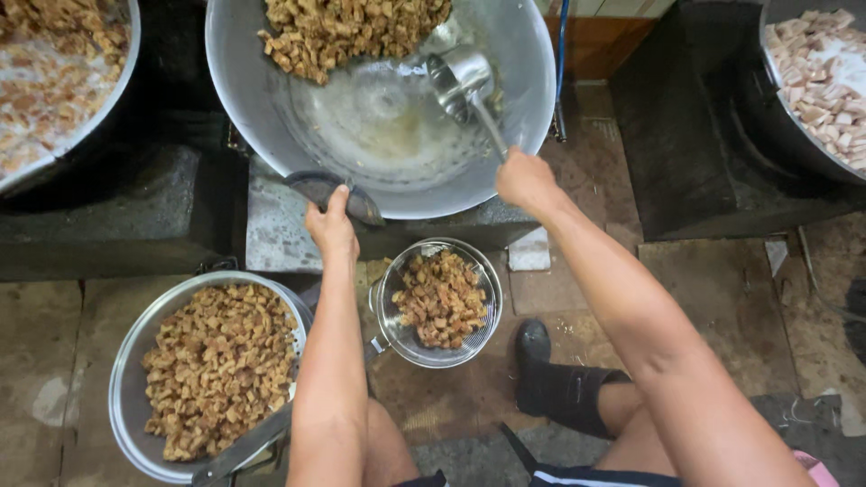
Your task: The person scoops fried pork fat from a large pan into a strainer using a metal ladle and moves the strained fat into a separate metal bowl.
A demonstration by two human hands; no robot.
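My left hand (330,224) grips the dark handle (327,188) on the near rim of a large metal wok (523,99). My right hand (526,180) is closed on the shaft of a metal ladle (462,79), whose bowl rests inside the wok next to a pool of clear oil (383,122). Fried brown cubes (352,32) are heaped at the wok's far side. Below the wok, between my arms, a wire strainer (397,329) on the floor holds more fried cubes.
A large metal bowl (126,379) full of fried cubes sits at lower left. Another wok (99,108) with cubes in liquid is at upper left; a pan of pale raw pieces (825,72) at upper right. My black boot (541,370) stands on the concrete floor.
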